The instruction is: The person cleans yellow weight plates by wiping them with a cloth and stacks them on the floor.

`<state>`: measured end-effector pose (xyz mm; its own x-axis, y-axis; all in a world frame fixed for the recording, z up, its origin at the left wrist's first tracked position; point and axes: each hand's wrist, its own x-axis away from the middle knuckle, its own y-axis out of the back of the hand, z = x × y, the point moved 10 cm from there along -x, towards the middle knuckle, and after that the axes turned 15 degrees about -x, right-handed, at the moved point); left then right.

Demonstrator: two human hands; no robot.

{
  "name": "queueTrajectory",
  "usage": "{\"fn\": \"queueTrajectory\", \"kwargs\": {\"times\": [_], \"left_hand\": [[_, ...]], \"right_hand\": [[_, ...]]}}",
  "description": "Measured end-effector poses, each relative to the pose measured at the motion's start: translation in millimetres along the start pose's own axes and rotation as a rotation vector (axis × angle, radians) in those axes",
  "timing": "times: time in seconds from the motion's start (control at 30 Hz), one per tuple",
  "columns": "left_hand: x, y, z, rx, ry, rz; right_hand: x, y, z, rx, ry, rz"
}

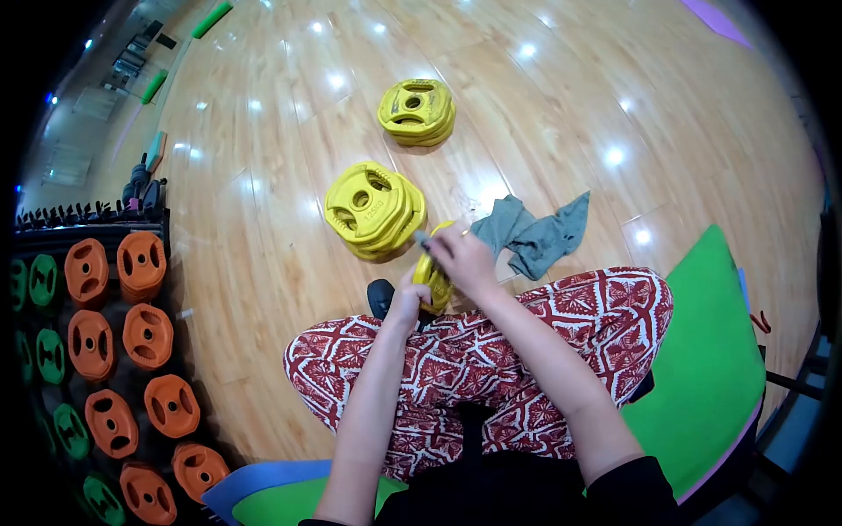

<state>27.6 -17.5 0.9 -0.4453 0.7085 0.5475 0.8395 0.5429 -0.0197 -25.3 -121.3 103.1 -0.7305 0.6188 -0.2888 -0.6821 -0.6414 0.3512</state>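
Note:
My left hand (408,301) grips a yellow weight plate (433,285) by its lower left edge, with the plate tilted up on its side above my crossed legs. At the plate's upper edge, my right hand (463,259) is closed, and a small greyish piece pokes out past its fingertips; I cannot make out what it is. Just beyond the hands lies a stack of yellow weight plates (373,210). Farther off is a second yellow stack (417,112), its top plate scuffed with dark marks. A crumpled grey-green cloth (537,232) rests on the floor right of my right hand.
On the left stands a rack (167,206) with orange weight plates (111,421) and green ones (51,355). A green mat (702,351) lies under and beside me. Glossy wooden floor (272,175) stretches ahead, reflecting lights. A dark shoe tip (380,298) shows near my left hand.

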Motion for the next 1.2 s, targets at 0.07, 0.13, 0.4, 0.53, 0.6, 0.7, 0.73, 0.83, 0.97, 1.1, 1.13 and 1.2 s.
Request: {"fn": "queueTrajectory", "kwargs": {"times": [0.07,0.13,0.4,0.53,0.6,0.7,0.73,0.83,0.97,1.1,1.13,1.2], "left_hand": [[2,-8,-7,-0.036,-0.06,0.057],[5,-15,-13,-0.077,-0.077,0.055],[8,-32,-37,-0.208,-0.354,0.035],[9,-41,-59,-0.163,-0.47,0.01],[4,-39,-51,-0.19,-0.498,-0.034],[-7,-35,-25,-0.301,-0.529,-0.121],[-4,-33,-24,-0.279,-0.516,-0.14],[-1,-38,-30,-0.523,-0.553,-0.168],[11,-27,-48,-0.532,-0.478,-0.294],[4,-23,-34,-0.549,-0.403,-0.306],[3,-23,-34,-0.577,-0.434,-0.342],[2,-23,-35,-0.604,-0.471,-0.375]], "right_hand": [[-4,34,-22,-0.014,-0.105,-0.28],[-5,43,-33,-0.056,-0.185,-0.292],[-13,70,-14,-0.222,-0.238,-0.23],[-11,66,-2,-0.128,-0.203,-0.127],[-10,60,-7,-0.13,-0.182,-0.119],[-13,48,-12,-0.066,-0.174,-0.099],[-12,44,-14,-0.025,-0.209,-0.114],[-16,44,-23,0.109,-0.255,-0.144],[-22,36,-6,0.309,-0.123,-0.139],[-19,25,6,0.438,-0.069,-0.113],[-13,16,16,0.492,0.023,-0.067],[8,-6,42,0.604,0.245,0.017]]}}
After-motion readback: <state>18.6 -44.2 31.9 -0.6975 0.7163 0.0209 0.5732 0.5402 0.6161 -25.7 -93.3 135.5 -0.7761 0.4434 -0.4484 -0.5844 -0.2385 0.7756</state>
